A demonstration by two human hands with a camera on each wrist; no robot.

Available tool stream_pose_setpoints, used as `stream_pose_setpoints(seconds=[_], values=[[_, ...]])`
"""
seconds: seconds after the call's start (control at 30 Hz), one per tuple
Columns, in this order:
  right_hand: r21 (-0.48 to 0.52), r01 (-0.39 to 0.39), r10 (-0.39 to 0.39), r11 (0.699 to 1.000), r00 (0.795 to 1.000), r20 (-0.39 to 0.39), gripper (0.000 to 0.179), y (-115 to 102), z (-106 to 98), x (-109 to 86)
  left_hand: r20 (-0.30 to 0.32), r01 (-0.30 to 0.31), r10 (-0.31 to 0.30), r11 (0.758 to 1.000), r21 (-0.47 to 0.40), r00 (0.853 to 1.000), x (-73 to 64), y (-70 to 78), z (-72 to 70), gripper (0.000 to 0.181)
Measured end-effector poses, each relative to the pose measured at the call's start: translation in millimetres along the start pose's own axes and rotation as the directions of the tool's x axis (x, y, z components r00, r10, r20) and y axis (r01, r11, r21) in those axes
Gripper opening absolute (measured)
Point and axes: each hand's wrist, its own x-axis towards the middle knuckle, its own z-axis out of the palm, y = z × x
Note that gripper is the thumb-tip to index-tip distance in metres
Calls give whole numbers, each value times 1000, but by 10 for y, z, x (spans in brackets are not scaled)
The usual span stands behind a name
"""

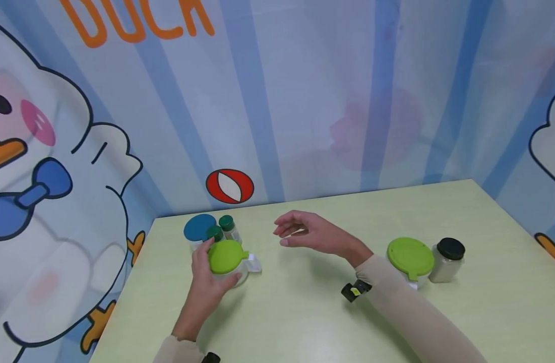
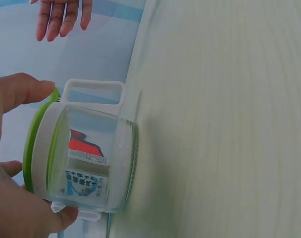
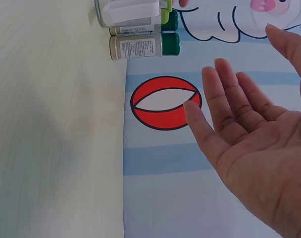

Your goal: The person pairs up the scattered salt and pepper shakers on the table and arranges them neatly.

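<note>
At the table's left side, my left hand (image 1: 203, 285) grips a clear jar (image 2: 86, 163) around its green lid (image 1: 226, 256), thumb on one side and fingers on the other. The jar has a white handle (image 2: 93, 91); printed labels show through its glass in the left wrist view. Whether its base touches the table cannot be told. Just behind it stand two spice bottles with green caps (image 1: 226, 222) and a container with a blue lid (image 1: 199, 227). My right hand (image 1: 320, 234) hovers over the table to the right of these, fingers relaxed, holding nothing.
Further right, partly behind my right sleeve, stands another jar with a green lid (image 1: 411, 256). Beside it is a jar with a black lid (image 1: 450, 249). A printed fabric backdrop (image 1: 304, 126) rises along the back edge of the pale table (image 1: 295, 322).
</note>
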Motion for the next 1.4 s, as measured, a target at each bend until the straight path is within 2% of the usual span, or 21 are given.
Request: stream_pose_setpoints(seconds=[0.2, 0.43, 0.57, 0.73, 1.0, 1.17, 1.4], values=[[-8, -2, 2, 1000, 1000, -9, 49, -11, 31, 68, 13, 61, -60, 996, -63, 998, 42, -47, -4, 99], [0, 3, -3, 1000, 1000, -13, 53, 35, 70, 164, 64, 124, -116, 984, -127, 991, 93, -94, 6, 101], [-8, -1, 1, 1000, 1000, -18, 54, 64, 87, 221, 84, 134, -123, 981, -142, 989, 120, -118, -3, 103], [-31, -1, 0, 1000, 1000, -25, 53, 72, 109, 286, 111, 126, -112, 985, -122, 987, 151, -115, -39, 106], [-23, 10, -10, 1000, 1000, -30, 51, 107, 193, 418, 66, 169, -164, 982, -82, 984, 138, -73, 44, 106], [-39, 5, -6, 999, 999, -36, 49, 136, 263, 526, 58, 156, -151, 985, -78, 987, 124, -81, 56, 105], [-45, -18, 15, 999, 997, -72, 49, 181, 348, 646, 64, 155, -148, 980, -126, 987, 93, -113, 98, 103]])
